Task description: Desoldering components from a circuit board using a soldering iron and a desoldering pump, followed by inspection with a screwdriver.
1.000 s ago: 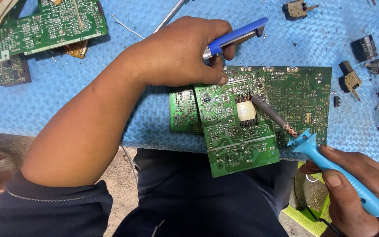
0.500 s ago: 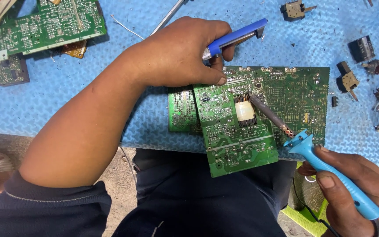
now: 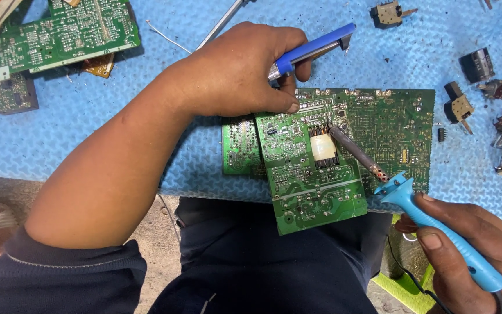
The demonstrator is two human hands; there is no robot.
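Observation:
My left hand point(image 3: 239, 72) grips a blue-handled desoldering pump point(image 3: 312, 49) and its thumb presses the top edge of a small green circuit board point(image 3: 309, 168). That board lies tilted on top of a larger green circuit board point(image 3: 390, 131) at the near edge of the blue mat. My right hand point(image 3: 472, 256) holds a light-blue soldering iron point(image 3: 437, 229). The iron's metal tip rests beside a white-wrapped transformer point(image 3: 323, 147) on the small board.
More green circuit boards point(image 3: 59, 35) lie at the far left of the blue textured mat point(image 3: 88, 134). Several loose electronic parts point(image 3: 483, 87) are scattered at the right. A metal rod point(image 3: 222, 23) lies behind my left hand. My dark-clothed lap point(image 3: 262, 261) is below the mat's edge.
The view has shifted slightly. Both hands stay in nearly the same place, with the iron's tip still by the transformer.

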